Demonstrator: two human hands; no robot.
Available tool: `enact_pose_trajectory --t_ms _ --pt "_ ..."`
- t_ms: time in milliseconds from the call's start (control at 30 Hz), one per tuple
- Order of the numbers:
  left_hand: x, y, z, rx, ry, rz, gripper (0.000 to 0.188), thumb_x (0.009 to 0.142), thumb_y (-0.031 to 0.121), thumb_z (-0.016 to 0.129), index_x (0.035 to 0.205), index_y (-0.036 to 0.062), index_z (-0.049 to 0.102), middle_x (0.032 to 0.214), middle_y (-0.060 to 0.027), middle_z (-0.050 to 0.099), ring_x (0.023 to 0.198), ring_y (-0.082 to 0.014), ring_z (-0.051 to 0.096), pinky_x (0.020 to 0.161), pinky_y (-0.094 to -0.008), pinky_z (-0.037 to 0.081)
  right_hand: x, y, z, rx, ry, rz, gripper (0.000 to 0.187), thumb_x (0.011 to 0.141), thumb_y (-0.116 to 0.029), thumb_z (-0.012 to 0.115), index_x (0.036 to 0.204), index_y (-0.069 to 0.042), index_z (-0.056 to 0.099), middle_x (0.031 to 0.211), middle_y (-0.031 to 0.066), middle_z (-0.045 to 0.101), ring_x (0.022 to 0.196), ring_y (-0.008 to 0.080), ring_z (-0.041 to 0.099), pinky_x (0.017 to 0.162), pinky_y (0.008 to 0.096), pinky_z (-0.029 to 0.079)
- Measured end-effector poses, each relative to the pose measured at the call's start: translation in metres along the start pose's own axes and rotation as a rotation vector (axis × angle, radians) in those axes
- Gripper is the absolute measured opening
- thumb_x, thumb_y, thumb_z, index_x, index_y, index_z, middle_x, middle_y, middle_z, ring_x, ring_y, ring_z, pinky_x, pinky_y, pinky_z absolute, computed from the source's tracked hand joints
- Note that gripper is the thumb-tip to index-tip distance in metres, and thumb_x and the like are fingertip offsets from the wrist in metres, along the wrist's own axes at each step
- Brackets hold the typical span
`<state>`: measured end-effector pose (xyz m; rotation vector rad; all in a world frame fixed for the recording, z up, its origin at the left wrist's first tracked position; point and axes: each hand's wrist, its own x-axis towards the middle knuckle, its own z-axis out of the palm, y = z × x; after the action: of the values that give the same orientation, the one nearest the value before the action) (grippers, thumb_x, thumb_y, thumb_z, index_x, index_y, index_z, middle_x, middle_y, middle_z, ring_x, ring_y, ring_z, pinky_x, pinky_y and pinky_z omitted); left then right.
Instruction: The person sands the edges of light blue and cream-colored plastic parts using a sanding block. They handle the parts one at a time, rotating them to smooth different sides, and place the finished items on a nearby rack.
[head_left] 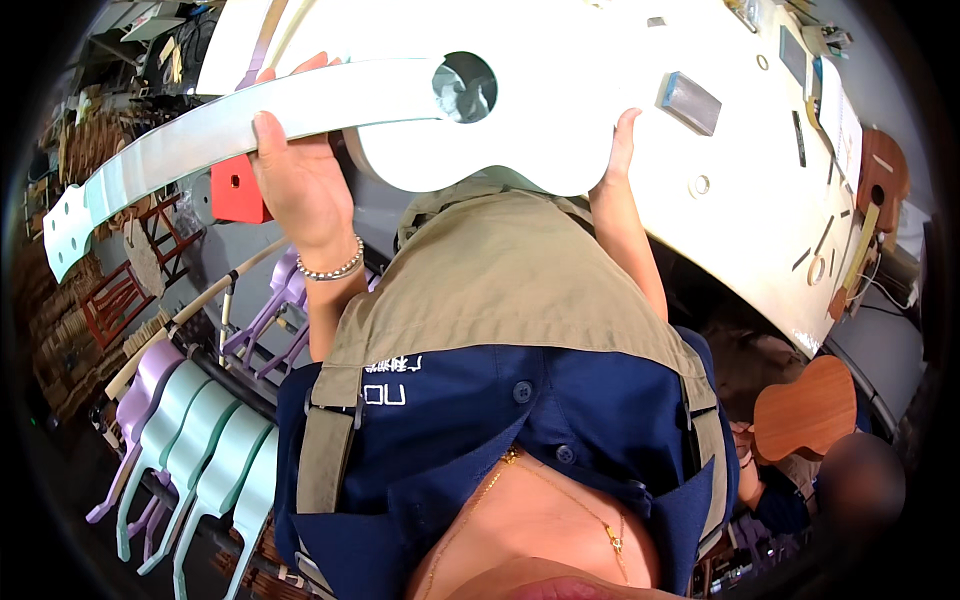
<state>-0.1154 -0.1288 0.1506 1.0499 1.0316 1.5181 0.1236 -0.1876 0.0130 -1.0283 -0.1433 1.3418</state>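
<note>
A pale mint, nearly white ukulele (540, 150) without strings lies across in front of me, its neck pointing left and its headstock low at the far left. Crumpled silvery material shows inside its round sound hole. My left hand (305, 190), with a beaded bracelet at the wrist, is closed around the neck, the thumb along its near edge and fingertips showing past the far edge. At the right edge of the body is my right hand (618, 165), gripping its side with the thumb up; its other fingers are hidden beneath.
A grey-blue block (691, 104) and a tape roll (699, 186) lie on the cream table (740, 240). Mint ukulele bodies (205, 440) hang on a rack at lower left. A wooden ukulele (882, 165) stands at the right edge. A co-worker holds a brown ukulele body (805, 410) lower right.
</note>
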Motion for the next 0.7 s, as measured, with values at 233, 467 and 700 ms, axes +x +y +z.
enact_pose_trajectory --t_ms 233,467,700 --pt "0.006 0.007 -0.012 -0.023 -0.336 0.126 0.043 0.094 0.024 0.040 0.127 -0.0036 0.033 0.122 -0.0309 0.046 0.113 -0.0333 0.048 0.099 -0.0422 0.035 0.003 0.004 -0.027 -0.064 -0.187 -0.052 0.076 0.084 -0.051 0.052 0.136 -0.003 0.027 0.132 0.0124 0.040 0.120 0.0272 0.041 0.099 0.0386 0.035" --pt "0.011 0.029 -0.003 0.133 -0.526 0.221 0.056 0.085 0.036 0.060 0.120 -0.0022 0.039 0.121 -0.0268 0.052 0.087 -0.0108 0.054 0.080 -0.0213 0.040 0.031 0.031 -0.088 -0.104 -0.271 -0.105 0.049 0.072 0.006 0.064 0.117 -0.009 0.049 0.110 0.0035 0.050 0.101 0.0200 0.050 0.084 0.0369 0.046" --pt "0.008 0.027 0.001 0.104 -0.531 0.242 0.056 0.088 0.036 0.057 0.121 -0.0028 0.036 0.119 -0.0245 0.054 0.066 -0.0030 0.040 0.070 -0.0156 0.037 0.019 0.033 -0.059 -0.216 -0.221 -0.041 0.052 0.071 0.010 0.063 0.117 -0.008 0.049 0.112 0.0052 0.049 0.102 0.0213 0.049 0.083 0.0364 0.046"
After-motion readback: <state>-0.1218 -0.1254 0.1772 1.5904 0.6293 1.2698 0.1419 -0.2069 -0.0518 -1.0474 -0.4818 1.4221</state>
